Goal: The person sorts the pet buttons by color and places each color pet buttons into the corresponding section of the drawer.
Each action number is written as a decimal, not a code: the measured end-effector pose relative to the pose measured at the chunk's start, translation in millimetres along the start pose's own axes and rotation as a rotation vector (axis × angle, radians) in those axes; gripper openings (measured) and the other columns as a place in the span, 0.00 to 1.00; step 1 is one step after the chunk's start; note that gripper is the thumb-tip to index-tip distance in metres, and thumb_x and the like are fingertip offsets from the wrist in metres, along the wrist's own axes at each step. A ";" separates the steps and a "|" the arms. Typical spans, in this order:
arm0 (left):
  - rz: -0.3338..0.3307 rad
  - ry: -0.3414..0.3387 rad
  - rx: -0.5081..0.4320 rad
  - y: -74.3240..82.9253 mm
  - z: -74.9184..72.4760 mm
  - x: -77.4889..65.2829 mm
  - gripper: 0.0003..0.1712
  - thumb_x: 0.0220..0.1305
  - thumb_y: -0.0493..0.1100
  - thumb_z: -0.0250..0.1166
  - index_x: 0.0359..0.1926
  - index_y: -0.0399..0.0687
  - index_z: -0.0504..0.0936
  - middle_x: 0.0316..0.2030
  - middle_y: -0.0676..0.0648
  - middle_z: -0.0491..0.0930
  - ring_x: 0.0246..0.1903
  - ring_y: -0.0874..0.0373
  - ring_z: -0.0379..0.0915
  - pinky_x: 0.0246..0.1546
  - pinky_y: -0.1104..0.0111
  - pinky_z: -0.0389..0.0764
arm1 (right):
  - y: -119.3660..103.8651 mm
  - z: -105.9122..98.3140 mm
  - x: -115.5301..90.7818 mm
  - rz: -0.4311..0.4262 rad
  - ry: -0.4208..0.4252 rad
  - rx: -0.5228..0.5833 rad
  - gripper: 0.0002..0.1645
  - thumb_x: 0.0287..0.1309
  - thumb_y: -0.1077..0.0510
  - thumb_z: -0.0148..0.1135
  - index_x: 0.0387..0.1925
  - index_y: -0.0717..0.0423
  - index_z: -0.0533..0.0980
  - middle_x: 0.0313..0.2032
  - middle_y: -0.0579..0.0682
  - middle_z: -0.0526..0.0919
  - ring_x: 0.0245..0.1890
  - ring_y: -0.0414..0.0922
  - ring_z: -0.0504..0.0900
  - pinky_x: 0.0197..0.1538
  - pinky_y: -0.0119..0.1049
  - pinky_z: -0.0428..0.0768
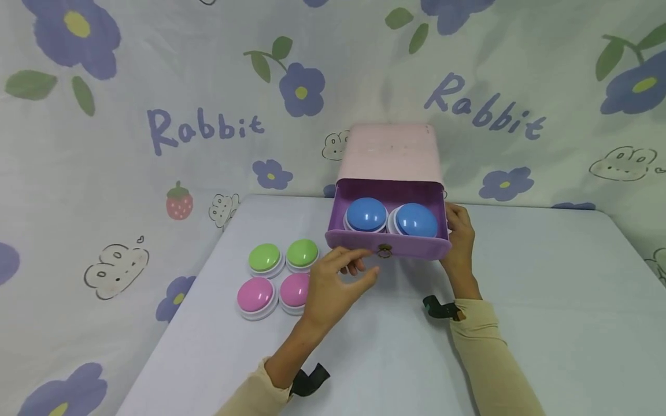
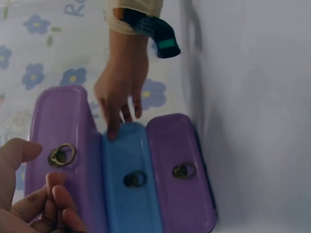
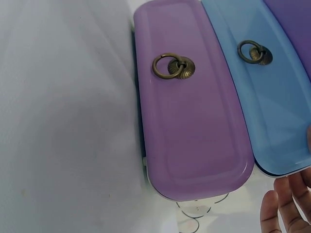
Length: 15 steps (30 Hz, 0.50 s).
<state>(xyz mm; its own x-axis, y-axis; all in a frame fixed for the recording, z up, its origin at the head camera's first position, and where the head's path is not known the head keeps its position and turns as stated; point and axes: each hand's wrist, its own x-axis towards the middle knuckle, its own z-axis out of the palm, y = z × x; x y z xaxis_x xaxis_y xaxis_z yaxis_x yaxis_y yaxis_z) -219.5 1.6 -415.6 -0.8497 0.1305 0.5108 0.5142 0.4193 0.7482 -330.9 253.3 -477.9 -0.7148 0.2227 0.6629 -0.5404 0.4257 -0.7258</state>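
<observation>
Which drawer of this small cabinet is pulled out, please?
The top purple drawer: it sticks out and shows two blue domes inside, while the blue drawer in the middle and the purple drawer at the bottom sit farther back.

The drawer fronts [image 3: 194, 126] look smooth, with a soft shine; metal or plastic, I cannot tell. Each ring handle [image 3: 182, 69], ridged at its base, looks like brass-coloured metal. The round domes [image 1: 366, 214] seem glossy plastic. The box top [image 1: 392, 153] and tabletop [image 1: 546, 318] look smooth, rather matt; the sleeves [image 1: 489, 352] are matt cloth.
</observation>
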 end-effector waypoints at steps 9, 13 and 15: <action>-0.013 0.077 -0.066 -0.9 21.0 8.3 0.05 0.60 0.41 0.73 0.37 0.45 0.89 0.28 0.54 0.77 0.30 0.61 0.73 0.31 0.69 0.77 | -1.7 -0.2 1.8 -0.010 0.000 -0.011 0.23 0.57 0.76 0.64 0.56 0.69 0.79 0.50 0.66 0.76 0.49 0.37 0.72 0.46 0.24 0.71; -0.045 0.103 -0.075 1.9 27.8 10.6 0.05 0.60 0.43 0.74 0.35 0.47 0.89 0.28 0.56 0.77 0.29 0.62 0.72 0.30 0.70 0.76 | -0.3 1.0 1.1 -0.009 0.011 -0.013 0.22 0.58 0.76 0.63 0.55 0.69 0.79 0.50 0.65 0.77 0.47 0.35 0.71 0.46 0.22 0.70; -0.049 0.121 -0.074 1.6 29.7 10.6 0.05 0.60 0.43 0.74 0.34 0.47 0.89 0.27 0.56 0.78 0.29 0.63 0.72 0.30 0.71 0.76 | 0.0 1.6 0.7 -0.013 0.017 -0.006 0.21 0.58 0.76 0.64 0.54 0.69 0.80 0.50 0.65 0.77 0.47 0.34 0.71 0.45 0.22 0.70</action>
<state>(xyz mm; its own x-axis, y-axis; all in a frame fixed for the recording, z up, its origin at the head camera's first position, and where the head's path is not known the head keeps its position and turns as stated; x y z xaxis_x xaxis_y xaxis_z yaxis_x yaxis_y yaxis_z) -231.2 30.4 -421.6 -0.8560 0.0002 0.5170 0.4834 0.3545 0.8004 -332.1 252.1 -477.8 -0.7003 0.2321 0.6751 -0.5468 0.4335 -0.7163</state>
